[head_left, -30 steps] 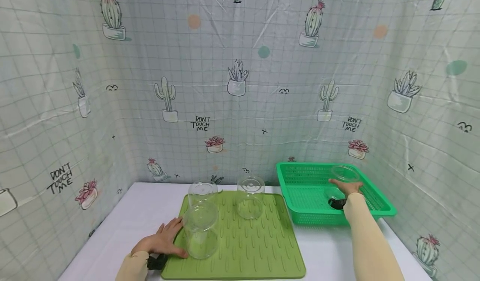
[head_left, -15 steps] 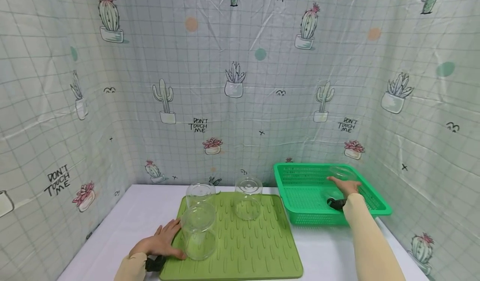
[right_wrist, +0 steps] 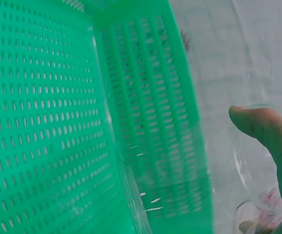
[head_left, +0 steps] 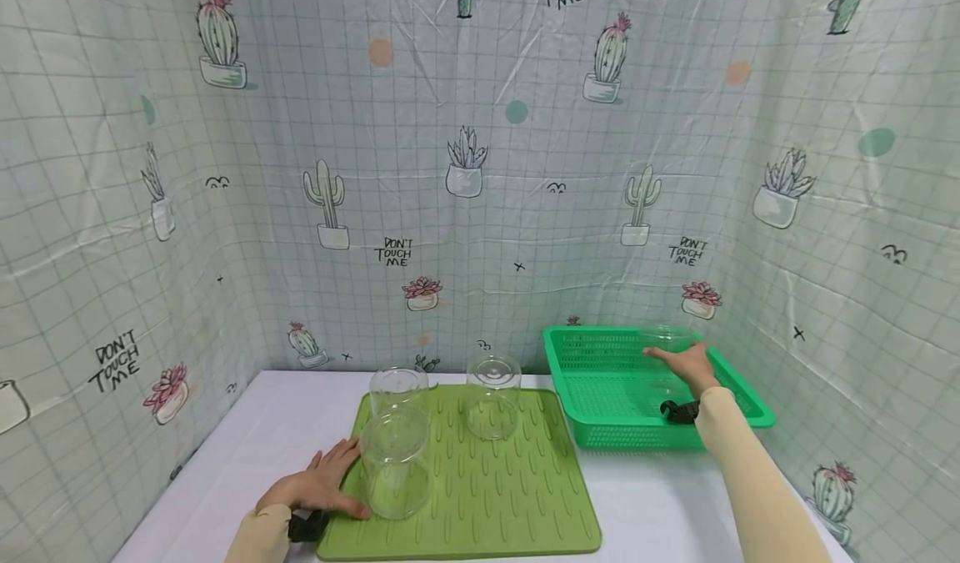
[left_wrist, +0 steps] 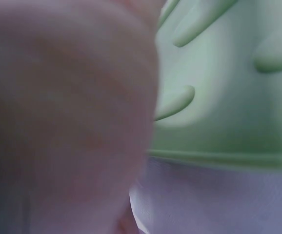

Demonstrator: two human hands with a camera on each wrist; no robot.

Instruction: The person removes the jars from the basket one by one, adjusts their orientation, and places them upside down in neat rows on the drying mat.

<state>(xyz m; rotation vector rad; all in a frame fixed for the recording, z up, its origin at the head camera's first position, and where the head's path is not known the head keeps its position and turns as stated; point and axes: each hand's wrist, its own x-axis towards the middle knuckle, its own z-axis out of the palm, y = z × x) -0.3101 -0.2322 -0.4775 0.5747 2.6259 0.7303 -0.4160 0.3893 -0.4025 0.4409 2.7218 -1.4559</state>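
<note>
My right hand (head_left: 686, 367) grips a clear cup (head_left: 666, 334) over the right part of the green basket (head_left: 637, 436). In the right wrist view the thumb lies against the see-through wall of this cup, near the basket's side; its outline is faint. My left hand (head_left: 318, 484) rests on the left edge of the green mat (head_left: 525, 496), fingers spread. Close beside its thumb stands a clear cup (head_left: 397, 475); I cannot tell whether they touch. Behind that is another clear cup (head_left: 393, 384), partly overlapped, and a third clear cup (head_left: 493, 400) stands further right.
The mat and basket sit side by side on a white-covered table (head_left: 637, 513). A patterned curtain (head_left: 465, 279) hangs close behind and on both sides. The basket has raised, perforated walls.
My right hand has lifted the cup slightly and shifted it a little left within the basket. The head view has turned slightly. My left hand stays by the mat's edge.
</note>
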